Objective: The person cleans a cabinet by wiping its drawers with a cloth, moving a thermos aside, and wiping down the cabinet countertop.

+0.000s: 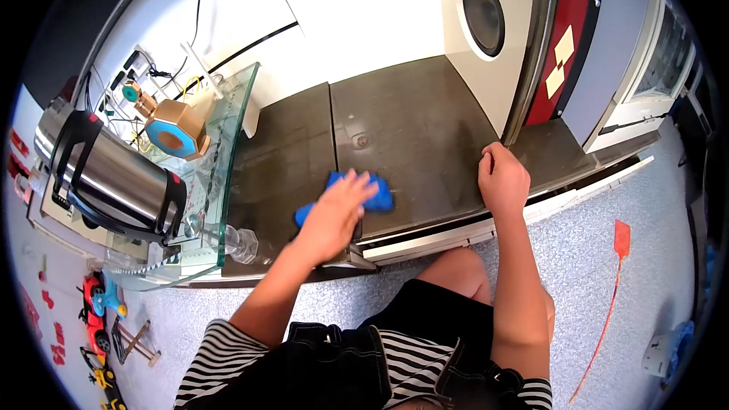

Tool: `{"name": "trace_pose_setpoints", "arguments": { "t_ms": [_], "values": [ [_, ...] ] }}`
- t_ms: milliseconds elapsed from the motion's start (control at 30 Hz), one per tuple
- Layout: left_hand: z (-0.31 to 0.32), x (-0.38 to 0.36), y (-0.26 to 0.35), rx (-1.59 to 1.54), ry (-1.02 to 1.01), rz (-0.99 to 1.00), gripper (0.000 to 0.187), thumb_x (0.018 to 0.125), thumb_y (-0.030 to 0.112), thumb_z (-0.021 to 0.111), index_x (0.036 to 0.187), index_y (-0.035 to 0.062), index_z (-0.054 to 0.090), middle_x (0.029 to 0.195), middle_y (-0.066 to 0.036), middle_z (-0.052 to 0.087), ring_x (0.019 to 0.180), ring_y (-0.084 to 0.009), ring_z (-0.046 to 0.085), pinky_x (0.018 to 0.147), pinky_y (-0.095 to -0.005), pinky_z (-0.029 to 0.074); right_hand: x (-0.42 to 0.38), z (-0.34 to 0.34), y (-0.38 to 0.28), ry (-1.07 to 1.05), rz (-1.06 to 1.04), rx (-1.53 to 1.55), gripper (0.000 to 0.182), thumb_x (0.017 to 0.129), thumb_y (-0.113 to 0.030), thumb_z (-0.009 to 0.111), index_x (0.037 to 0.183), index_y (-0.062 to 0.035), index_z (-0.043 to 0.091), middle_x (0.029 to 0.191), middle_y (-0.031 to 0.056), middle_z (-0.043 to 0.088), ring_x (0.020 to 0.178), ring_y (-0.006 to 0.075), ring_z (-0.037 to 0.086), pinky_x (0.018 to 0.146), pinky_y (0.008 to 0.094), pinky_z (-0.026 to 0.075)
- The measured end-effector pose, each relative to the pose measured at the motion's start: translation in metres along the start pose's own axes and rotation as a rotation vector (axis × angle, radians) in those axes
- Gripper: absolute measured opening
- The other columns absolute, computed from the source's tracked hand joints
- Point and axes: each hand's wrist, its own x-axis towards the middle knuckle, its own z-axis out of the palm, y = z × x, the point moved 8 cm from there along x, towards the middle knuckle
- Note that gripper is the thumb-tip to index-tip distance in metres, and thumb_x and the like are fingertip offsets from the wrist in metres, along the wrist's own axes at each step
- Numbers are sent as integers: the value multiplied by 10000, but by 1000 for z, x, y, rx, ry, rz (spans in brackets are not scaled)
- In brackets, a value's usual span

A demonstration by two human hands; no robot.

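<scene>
My left hand (339,209) holds a folded blue cloth (382,194) down on the dark cabinet top (414,137), its fingers curved over the cloth. The cloth lies across the seam between two dark panels and sticks out on both sides of the hand. My right hand (504,181) is closed in a loose fist at the front edge of the top, near the foot of a pale speaker (493,38). Nothing shows in that fist. A small round mark lies on the surface behind the cloth.
On the left, a glass shelf (241,129) carries a steel kettle (121,175) and a gold-and-blue ornament (176,130). A clear glass object (241,245) stands below its edge. Drawers (433,241) jut out in front. A red fly swatter (622,239) and toys (95,311) are at floor level.
</scene>
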Motion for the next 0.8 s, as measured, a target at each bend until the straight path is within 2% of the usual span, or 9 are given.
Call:
{"name": "trace_pose_setpoints", "arguments": {
  "t_ms": [33, 67, 133, 233, 333, 367, 400, 500, 800],
  "values": [
    [-7, -19, 16, -188, -33, 21, 381, 980, 54, 574, 1356, 71, 629, 1490, -177, 570, 1452, -410, 447, 1215, -510, 342, -1, 0, -1, 2, -12, 5, 55, 913, -129, 642, 904, -76, 652, 859, 108, 706, 785, 343, 686, 697, 447, 541],
    [-14, -34, 29, -292, -44, 15, 287, 1014, 80, 554, 1281, 49, 654, 1297, -175, 679, 1286, -337, 618, 1102, -439, 460, -1, 0, -1, -6, -16, 5, 55, 913, -129, 642, 904, -76, 652, 859, 108, 706, 785, 343, 686, 697, 447, 541],
    [-15, -77, 14, -636, -65, -335, 238, 1061, 132, 532, 1247, 44, 653, 1110, -110, 703, 1004, -172, 661, 906, -309, 508, 0, 1, -1, -11, -11, -9, 66, 924, -139, 634, 908, -77, 652, 865, 108, 706, 787, 341, 685, 699, 447, 540],
    [-44, -103, 5, -836, 357, -535, 242, 1089, 163, 516, 1238, 34, 655, 1044, 4, 655, 866, -42, 519, 780, -217, 446, 0, 2, -1, -36, 7, -28, 80, 935, -152, 629, 917, -78, 655, 875, 111, 707, 792, 346, 683, 703, 451, 538],
    [-76, -105, -3, -205, 514, -403, 294, 1046, 57, 516, 1317, 26, 624, 1225, -146, 719, 1108, -266, 690, 973, -333, 512, 0, 3, 0, -41, 7, -31, 92, 943, -162, 624, 925, -79, 658, 884, 114, 708, 797, 354, 680, 707, 454, 537],
    [-79, -91, 8, 117, 361, -337, 350, 1020, 32, 531, 1361, 31, 604, 1353, -205, 666, 1307, -414, 596, 1130, -456, 428, 0, 3, 1, -50, 17, -33, 97, 945, -166, 623, 929, -77, 659, 884, 118, 708, 798, 360, 680, 710, 458, 537],
    [-60, -81, 0, 256, 166, -291, 405, 1033, 124, 557, 1434, 74, 567, 1504, -227, 543, 1433, -445, 455, 1204, -561, 310, -1, 3, 1, -47, 16, -32, 97, 945, -166, 623, 929, -77, 659, 884, 118, 708, 798, 360, 680, 710, 458, 537],
    [-11, -73, -32, 264, -106, -395, 560, 1067, 296, 519, 1598, 178, 386, 1684, -238, 250, 1552, -485, 203, 1242, -640, 146, 0, 3, 0, -51, 10, -29, 97, 948, -165, 622, 931, -79, 662, 882, 116, 709, 796, 360, 680, 712, 460, 537],
    [-7, 20, -131, 287, -61, -549, 544, 1097, 412, 425, 1611, 246, 363, 1686, -203, 278, 1550, -458, 242, 1219, -686, 190, 0, 5, 4, -62, 63, -18, 92, 947, -170, 630, 932, -89, 672, 871, 125, 710, 790, 360, 683, 707, 462, 533]
  ]
}}
